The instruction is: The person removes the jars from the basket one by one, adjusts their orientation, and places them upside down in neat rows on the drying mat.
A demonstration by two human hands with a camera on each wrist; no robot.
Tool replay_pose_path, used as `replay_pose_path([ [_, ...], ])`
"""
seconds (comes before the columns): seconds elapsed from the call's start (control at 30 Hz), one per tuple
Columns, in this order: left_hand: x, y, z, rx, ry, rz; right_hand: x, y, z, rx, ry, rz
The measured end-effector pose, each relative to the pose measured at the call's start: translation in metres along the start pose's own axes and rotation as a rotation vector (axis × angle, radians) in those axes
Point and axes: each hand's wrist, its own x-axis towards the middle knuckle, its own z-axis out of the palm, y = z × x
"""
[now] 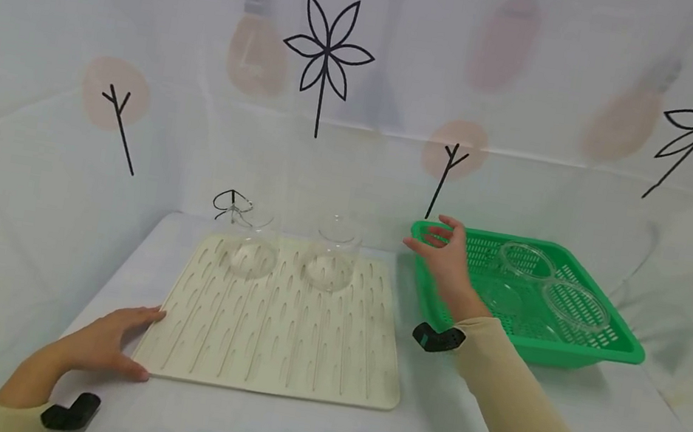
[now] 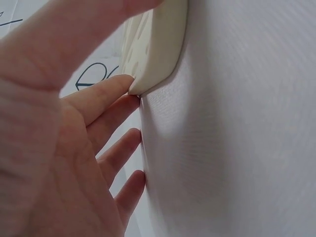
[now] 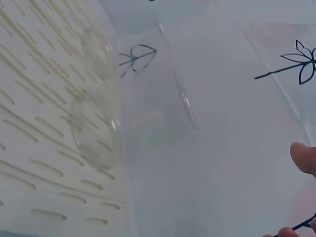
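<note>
I hover the right hand (image 1: 448, 257), empty and fingers parted, near the basket (image 1: 568, 351), the spread left hand (image 1: 99, 342) touching the mat's (image 1: 273, 347) near-left corner, where a jolt could topple glasses (image 1: 330, 262) toward its far edge.

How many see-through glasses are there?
4: the left glass and right glass on the cream mat, plus a farther glass and nearer glass in the green basket.
</note>
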Motion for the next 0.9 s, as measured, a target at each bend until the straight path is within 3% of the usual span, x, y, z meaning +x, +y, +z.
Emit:
replay_pose_path([
  [0.43,-0.007,-0.006,0.000,0.026,0.006,-0.036,0.006,0.006,-0.039,0.020,0.084,0.029],
  [0.9,-0.001,-0.002,0.003,-0.002,-0.005,-0.039,0.009,0.021,-0.084,-0.052,0.201,0.020],
])
